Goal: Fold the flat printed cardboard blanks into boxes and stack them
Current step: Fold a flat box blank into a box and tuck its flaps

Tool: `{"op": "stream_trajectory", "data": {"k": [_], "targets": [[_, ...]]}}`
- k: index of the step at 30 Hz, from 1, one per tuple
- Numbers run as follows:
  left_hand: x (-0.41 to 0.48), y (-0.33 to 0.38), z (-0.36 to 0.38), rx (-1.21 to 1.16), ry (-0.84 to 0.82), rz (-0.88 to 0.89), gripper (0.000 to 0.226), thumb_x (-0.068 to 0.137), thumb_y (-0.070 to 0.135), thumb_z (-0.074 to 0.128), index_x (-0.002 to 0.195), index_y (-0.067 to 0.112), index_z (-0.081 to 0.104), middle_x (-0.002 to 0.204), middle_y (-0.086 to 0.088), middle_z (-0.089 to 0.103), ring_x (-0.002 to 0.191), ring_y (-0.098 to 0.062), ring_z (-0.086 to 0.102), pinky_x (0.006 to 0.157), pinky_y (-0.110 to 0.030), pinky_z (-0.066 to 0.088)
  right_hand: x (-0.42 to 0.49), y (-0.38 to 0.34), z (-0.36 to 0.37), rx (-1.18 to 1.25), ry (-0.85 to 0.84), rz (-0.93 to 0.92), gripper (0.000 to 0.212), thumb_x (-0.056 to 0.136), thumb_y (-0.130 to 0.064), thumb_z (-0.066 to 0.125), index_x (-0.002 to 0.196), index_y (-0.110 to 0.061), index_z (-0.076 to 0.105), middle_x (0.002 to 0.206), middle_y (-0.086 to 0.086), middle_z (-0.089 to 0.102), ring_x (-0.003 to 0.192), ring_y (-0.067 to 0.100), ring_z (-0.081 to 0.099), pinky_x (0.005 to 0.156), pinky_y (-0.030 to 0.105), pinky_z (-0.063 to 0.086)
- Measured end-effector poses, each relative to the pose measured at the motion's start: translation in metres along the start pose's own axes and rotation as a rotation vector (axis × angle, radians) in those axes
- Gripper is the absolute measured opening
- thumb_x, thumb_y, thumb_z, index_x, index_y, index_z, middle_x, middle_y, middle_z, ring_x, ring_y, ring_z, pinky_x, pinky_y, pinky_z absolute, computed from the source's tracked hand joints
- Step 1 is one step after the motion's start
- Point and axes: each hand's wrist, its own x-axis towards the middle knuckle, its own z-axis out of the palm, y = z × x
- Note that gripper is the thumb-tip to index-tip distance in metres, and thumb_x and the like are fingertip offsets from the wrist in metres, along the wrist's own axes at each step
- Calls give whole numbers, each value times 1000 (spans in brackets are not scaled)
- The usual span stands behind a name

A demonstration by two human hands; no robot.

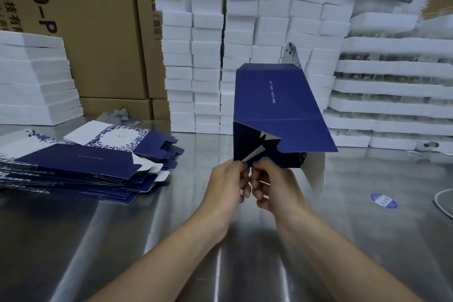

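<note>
**Box erection, closing the near end.** We are looking across a brushed-steel worktable [245, 240], backed by brown corrugated shipping cartons [98, 32] and columns of white foam blocks [208, 56]. To our left on the table, a fanned pile of flat blue-and-white printed cardboard blanks [73, 167] is lying untouched. We are holding one dark blue, partly erected cardboard box [277, 105] above the table's middle, with its long panel tilting away and its near end flaps facing us. Our left hand [228, 179] and right hand [272, 184] are both curling their fingers and pinching those lower flaps, knuckles almost touching.

We are judging this closure unfinished: the flaps are overlapping loosely, with a white underside showing. Uneven pressure here could be creasing or tearing a tab, or letting the sleeve collapse flat.

The flaps are hiding our fingertips. The box's far end is mostly out of sight, and its small printed line is proving unreadable. We are seeing no stack of finished blue boxes.
</note>
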Motion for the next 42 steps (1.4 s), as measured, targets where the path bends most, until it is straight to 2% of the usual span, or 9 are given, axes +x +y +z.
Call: {"op": "stream_trajectory", "data": {"k": [3, 7, 12, 19, 24, 28, 33, 37, 42], "targets": [[-1, -1, 2, 1, -14, 0, 22, 100, 15, 45, 79, 10, 53, 64, -5, 52, 53, -13, 46, 62, -32, 36, 0, 1, 0, -16, 4, -30, 26, 90, -27, 56, 69, -13, 60, 61, 4, 51, 65, 24, 48, 59, 33, 38], [-1, -2, 0, -50, -29, -35, 21, 98, 22, 50, 81, 11, 54, 71, -12, 52, 54, -14, 45, 59, -30, 36, 1, 1, -1, 53, -3, -2, 35, 91, -24, 61, 57, -18, 61, 60, 3, 48, 53, 15, 40, 53, 27, 36], [0, 0, 1, -68, 5, -21, 37, 99, 17, 50, 63, 18, 42, 52, 2, 45, 49, -12, 43, 59, -30, 36, 0, -1, -2, 31, -64, 51, 26, 83, -37, 61, 64, -18, 60, 60, 3, 46, 56, 16, 43, 54, 27, 35], [4, -4, -3, -72, 24, -42, 41, 99, 25, 54, 61, 23, 41, 59, 1, 34, 52, -14, 41, 59, -29, 36, 2, 1, -3, 140, -21, 65, 33, 95, -21, 47, 63, -21, 41, 56, -1, 28, 51, 15, 23, 48, 27, 22], [2, -4, 1, -13, -31, -4, 57, 101, 20, 49, 45, 26, 44, 50, 4, 37, 49, -10, 37, 55, -25, 34, 1, 1, -1, 121, -101, 60, 37, 94, -23, 50, 58, -23, 41, 56, 0, 29, 52, 15, 25, 46, 26, 25], [3, -3, 0, -23, 11, -3, 44, 101, 20, 49, 58, 22, 36, 58, -1, 35, 53, -14, 38, 59, -30, 34, 1, 1, -1, 161, -49, 98, 37, 95, -26, 47, 58, -23, 46, 56, -3, 30, 48, 13, 28, 45, 24, 26], [3, -5, 0, -47, 2, -33, 47, 102, 23, 52, 57, 22, 37, 56, 0, 33, 50, -13, 36, 56, -27, 35, 1, 2, 0, 165, -28, 72, 36, 97, -17, 41, 61, -20, 40, 55, -1, 25, 49, 15, 20, 45, 27, 20], [3, -6, 1, -16, 3, 2, 47, 103, 16, 48, 58, 19, 35, 55, -2, 29, 52, -13, 31, 52, -24, 32, 0, 0, 1, 148, -71, 107, 39, 94, -22, 45, 56, -24, 42, 53, -2, 30, 45, 12, 27, 45, 25, 21], [3, -5, 1, -4, -4, -24, 43, 103, 21, 48, 63, 20, 33, 59, -2, 32, 52, -14, 36, 59, -29, 34, 2, 1, 1, 182, 35, 109, 35, 97, -21, 41, 61, -22, 41, 54, -4, 26, 46, 12, 22, 40, 23, 22]]}}
